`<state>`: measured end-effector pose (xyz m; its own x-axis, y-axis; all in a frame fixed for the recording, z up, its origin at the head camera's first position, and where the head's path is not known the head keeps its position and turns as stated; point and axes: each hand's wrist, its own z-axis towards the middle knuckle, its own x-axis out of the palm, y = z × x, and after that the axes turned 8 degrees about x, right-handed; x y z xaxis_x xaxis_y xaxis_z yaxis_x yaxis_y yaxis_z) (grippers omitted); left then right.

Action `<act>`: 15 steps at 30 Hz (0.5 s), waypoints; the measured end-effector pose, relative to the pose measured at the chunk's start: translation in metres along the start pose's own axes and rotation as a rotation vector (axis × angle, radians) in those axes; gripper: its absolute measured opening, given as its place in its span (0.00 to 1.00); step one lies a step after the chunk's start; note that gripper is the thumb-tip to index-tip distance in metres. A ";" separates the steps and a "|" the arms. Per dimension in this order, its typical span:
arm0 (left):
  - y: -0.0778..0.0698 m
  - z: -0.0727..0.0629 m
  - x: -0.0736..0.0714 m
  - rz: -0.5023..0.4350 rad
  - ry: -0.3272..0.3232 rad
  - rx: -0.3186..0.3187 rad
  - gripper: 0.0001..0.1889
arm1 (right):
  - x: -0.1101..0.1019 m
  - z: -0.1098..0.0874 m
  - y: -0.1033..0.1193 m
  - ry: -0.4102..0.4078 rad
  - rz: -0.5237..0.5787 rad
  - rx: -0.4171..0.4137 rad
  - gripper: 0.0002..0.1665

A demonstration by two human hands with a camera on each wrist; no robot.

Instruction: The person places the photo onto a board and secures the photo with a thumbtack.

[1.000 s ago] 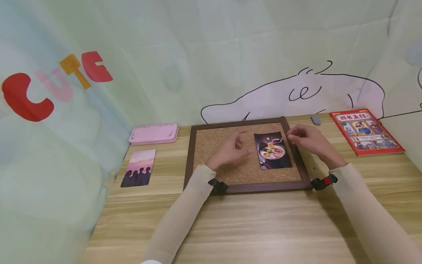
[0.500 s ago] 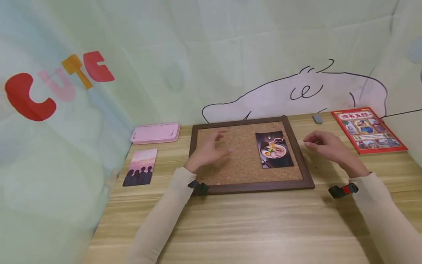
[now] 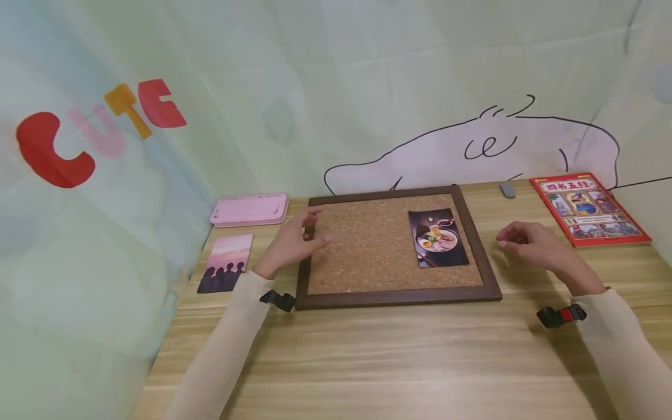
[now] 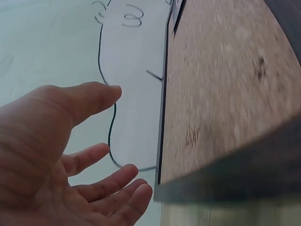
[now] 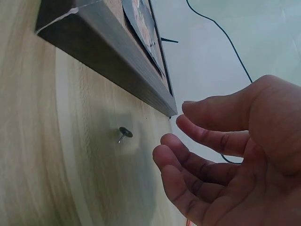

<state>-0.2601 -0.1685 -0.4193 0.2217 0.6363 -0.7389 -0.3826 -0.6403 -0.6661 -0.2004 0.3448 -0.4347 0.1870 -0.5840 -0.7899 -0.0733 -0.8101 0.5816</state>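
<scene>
A brown-framed corkboard [image 3: 362, 251] lies on the wooden table. On its right part is a photo of a noodle bowl [image 3: 440, 245], with a small shiny pin head [image 3: 430, 219] near its top. My left hand [image 3: 289, 242] is over the board's left edge, thumb and fingers spread, holding nothing. To the right of the board hovers my right hand [image 3: 546, 251], its fingers loosely bent and nothing between them in the right wrist view. Below its fingertips a metal thumbtack [image 5: 125, 133] lies on the table.
A photo of silhouetted people under a pink sky [image 3: 226, 262] lies left of the board, below a pink case [image 3: 249, 210]. Behind my right hand are a small grey object [image 3: 507, 190] and a red book [image 3: 590, 210]. A printed curtain [image 3: 252, 105] hangs behind the table.
My left hand has moved left from beside the noodle photo to the board's left edge. My right hand has drawn back rightward from the photo's right edge to beside the board.
</scene>
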 end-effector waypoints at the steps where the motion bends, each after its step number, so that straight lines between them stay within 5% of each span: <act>1: 0.004 -0.003 -0.003 -0.004 -0.006 -0.012 0.40 | 0.000 -0.001 -0.001 -0.001 0.001 0.003 0.16; 15: 0.055 -0.047 -0.050 -0.024 -0.115 -0.199 0.42 | 0.000 -0.010 -0.009 0.002 -0.023 0.047 0.16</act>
<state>-0.2504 -0.2558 -0.4237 0.1205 0.6896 -0.7141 -0.1914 -0.6897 -0.6983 -0.1901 0.3528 -0.4377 0.1906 -0.5652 -0.8026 -0.1145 -0.8248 0.5537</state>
